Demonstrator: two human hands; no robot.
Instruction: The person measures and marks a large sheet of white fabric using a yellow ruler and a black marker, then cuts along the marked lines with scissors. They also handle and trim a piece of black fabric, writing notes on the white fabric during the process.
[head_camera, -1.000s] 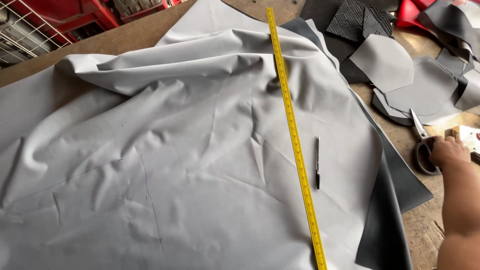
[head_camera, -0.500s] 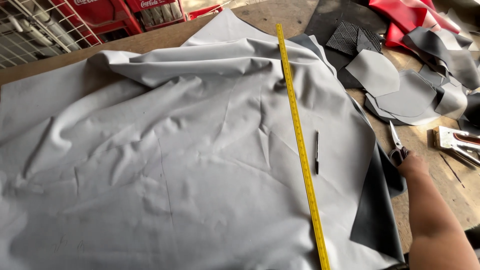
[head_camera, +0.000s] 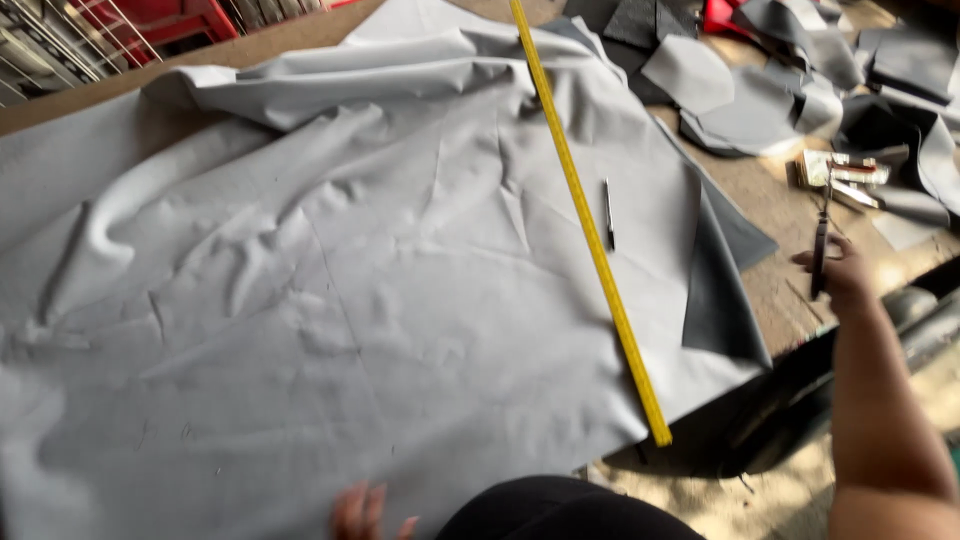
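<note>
Scissors (head_camera: 820, 250) gripped in my right hand (head_camera: 845, 275), beside the grey sheet (head_camera: 400, 300). Left hand (head_camera: 365, 510) rests open at its near edge. Ruler (head_camera: 590, 230) lies across it; I judge cutting needs alignment first.

**Scissors Up, Sheet Spread**

The dark scissors (head_camera: 820, 245) hang blades-up at right of frame, above the bench edge. The grey sheet (head_camera: 330, 300) (wrinkled, one right corner folded over) fills the left and centre.

A wooden table (head_camera: 770, 205) carries grey sheet (head_camera: 330, 300) left of the grip, scraps (head_camera: 750, 100) beyond it.
</note>
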